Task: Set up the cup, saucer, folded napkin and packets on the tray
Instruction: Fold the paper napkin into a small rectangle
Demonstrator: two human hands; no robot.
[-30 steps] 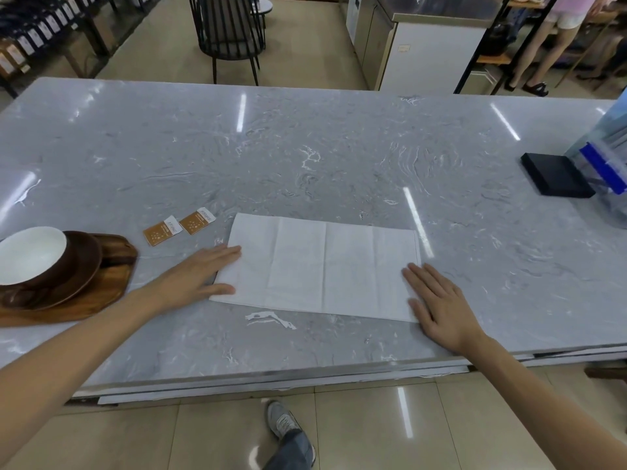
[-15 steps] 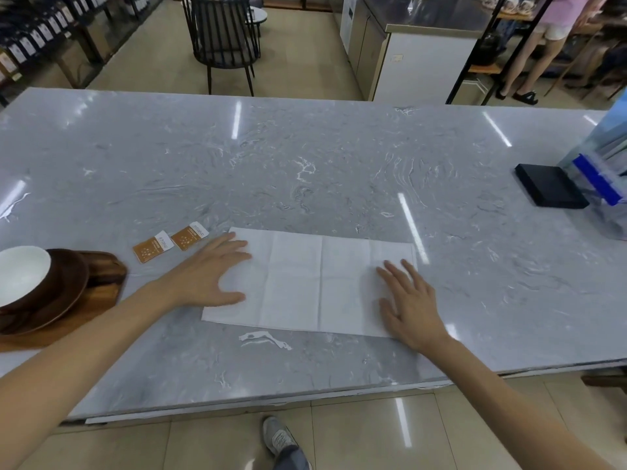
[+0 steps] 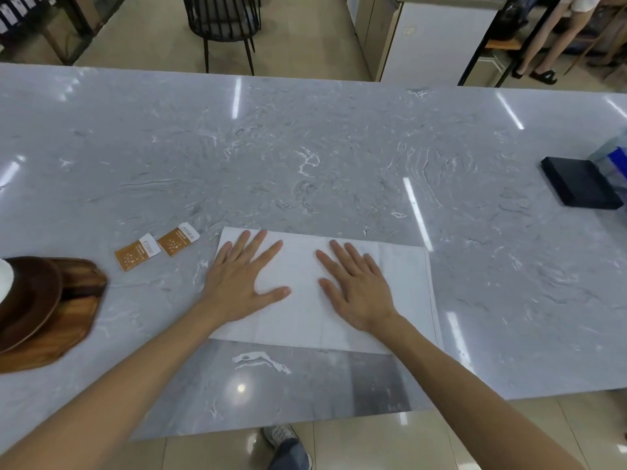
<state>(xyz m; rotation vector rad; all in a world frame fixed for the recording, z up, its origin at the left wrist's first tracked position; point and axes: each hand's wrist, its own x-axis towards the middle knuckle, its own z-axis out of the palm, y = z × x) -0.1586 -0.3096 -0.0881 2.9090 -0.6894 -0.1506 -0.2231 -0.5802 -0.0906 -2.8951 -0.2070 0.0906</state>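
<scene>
Both hands lie flat and open on the white paper napkin (image 3: pixel 319 293), palms down and fingers spread, gripping nothing. The left hand (image 3: pixel 242 279) presses the left part of the napkin, and the right hand (image 3: pixel 356 286) presses the part a little right of the middle; the two hands are near each other but do not touch. The napkin lies spread as a wide rectangle on the grey marble surface (image 3: pixel 339 157), close to its near edge. Faint crease lines show on the paper, so I judge that the folding is in work and not finished.

To the left of the napkin, two small orange-brown packets with white ends (image 3: pixel 157 247) lie side by side on the surface, just beside each other, apart from the napkin and not on the tray. Further left, the dark brown round wooden saucer (image 3: pixel 30 296) already rests on the brown wooden tray with uneven edge (image 3: pixel 71 337). The white cup (image 3: pixel 4 279) seems to sit on the saucer.

So the cup and saucer look placed; the napkin must still be folded and put on the tray, and the packets too.

The left border cuts off the tray, the saucer and almost all of the cup, so I cannot tell how the cup stands. The print on the packets is too small to read.
</scene>
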